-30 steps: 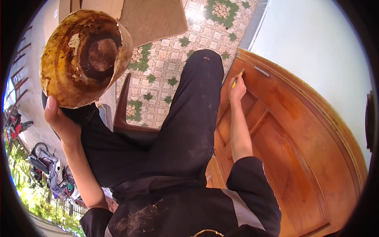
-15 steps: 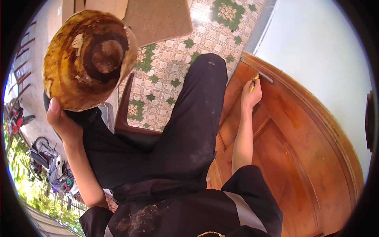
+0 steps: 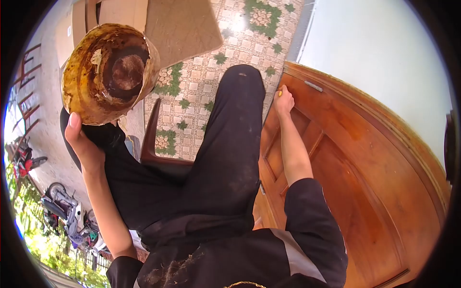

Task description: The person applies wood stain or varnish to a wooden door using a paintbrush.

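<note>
Left grip (image 3: 88,150) holds the bucket (image 3: 106,76), thumb at its rim.

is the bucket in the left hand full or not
Not full: the bucket in the left hand shows stained inner wall far down. Whether the dark bottom holds liquid, I cannot tell.

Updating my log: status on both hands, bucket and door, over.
Left hand holding stained bucket, mouth facing camera. Right hand closed around mostly hidden yellow item, near edge of wooden door. Nothing visibly blocking right hand.
</note>
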Demonstrator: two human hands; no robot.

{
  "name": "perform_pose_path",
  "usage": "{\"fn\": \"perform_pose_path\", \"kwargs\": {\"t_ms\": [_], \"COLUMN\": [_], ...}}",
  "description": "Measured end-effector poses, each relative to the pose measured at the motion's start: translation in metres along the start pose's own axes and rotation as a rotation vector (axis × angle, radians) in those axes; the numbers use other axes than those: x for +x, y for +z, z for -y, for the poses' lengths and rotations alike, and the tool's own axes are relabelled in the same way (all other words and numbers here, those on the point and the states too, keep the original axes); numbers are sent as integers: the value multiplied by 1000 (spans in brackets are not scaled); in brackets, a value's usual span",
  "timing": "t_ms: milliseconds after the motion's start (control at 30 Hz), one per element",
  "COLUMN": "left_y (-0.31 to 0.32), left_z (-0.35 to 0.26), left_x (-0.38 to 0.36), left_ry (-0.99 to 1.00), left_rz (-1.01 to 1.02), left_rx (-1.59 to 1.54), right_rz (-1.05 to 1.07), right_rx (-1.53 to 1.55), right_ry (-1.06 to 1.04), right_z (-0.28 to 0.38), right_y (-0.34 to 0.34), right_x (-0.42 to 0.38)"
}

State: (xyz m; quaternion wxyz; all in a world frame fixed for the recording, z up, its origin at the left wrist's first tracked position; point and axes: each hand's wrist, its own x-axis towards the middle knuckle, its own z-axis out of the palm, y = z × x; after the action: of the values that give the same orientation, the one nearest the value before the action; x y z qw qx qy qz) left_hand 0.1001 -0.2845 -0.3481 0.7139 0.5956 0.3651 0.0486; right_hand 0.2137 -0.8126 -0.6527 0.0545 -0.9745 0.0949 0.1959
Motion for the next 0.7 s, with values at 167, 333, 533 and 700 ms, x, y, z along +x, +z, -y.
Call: {"fn": "perform_pose_path", "kwargs": {"t_ms": [167, 333, 533, 700], "left_y": [19, 43, 36, 19], "left_z": [-9, -3, 8, 1], "left_x": [-2, 15, 17, 29], "left_ry": [93, 47, 74, 66], "left_rz": [248, 273, 367, 365], "left_rx": [-15, -56, -73, -144], "right_rz": [-260, -601, -1262, -1458], "right_rx": [130, 290, 369, 315], "right_ry": [-43, -36, 29, -35], "right_z": [2, 23, 43, 43], "right_y": [-129, -294, -413, -392], "right_x": [-86, -187, -269, -264]}}
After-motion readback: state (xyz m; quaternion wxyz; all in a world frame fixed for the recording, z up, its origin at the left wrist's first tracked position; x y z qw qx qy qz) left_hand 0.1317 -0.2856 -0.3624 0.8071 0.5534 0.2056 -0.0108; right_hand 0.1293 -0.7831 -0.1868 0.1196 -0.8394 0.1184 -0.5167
